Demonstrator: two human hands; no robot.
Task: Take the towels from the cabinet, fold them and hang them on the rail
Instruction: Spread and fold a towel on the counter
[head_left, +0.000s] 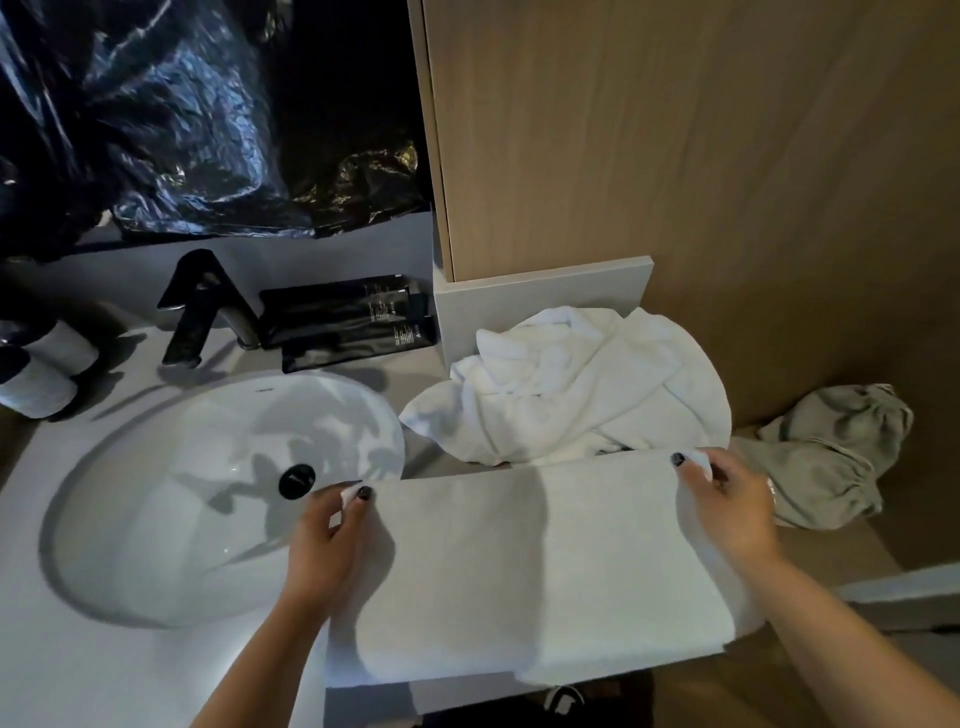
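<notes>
A white towel (535, 566) lies spread flat over the counter's front edge, partly folded, its near end hanging off. My left hand (327, 540) pinches its far left corner beside the sink. My right hand (727, 509) pinches its far right corner. Behind it a crumpled white towel (582, 384) is heaped on the counter against the cabinet base. No rail is in view.
A white oval sink (156, 519) with a black drain fills the left. Behind it stand a black faucet (200, 306), a black tray of toiletry packets (343, 322) and rolled cloths (47, 364). A wooden cabinet (675, 145) rises at right; a grey-green cloth (831, 457) lies beside it.
</notes>
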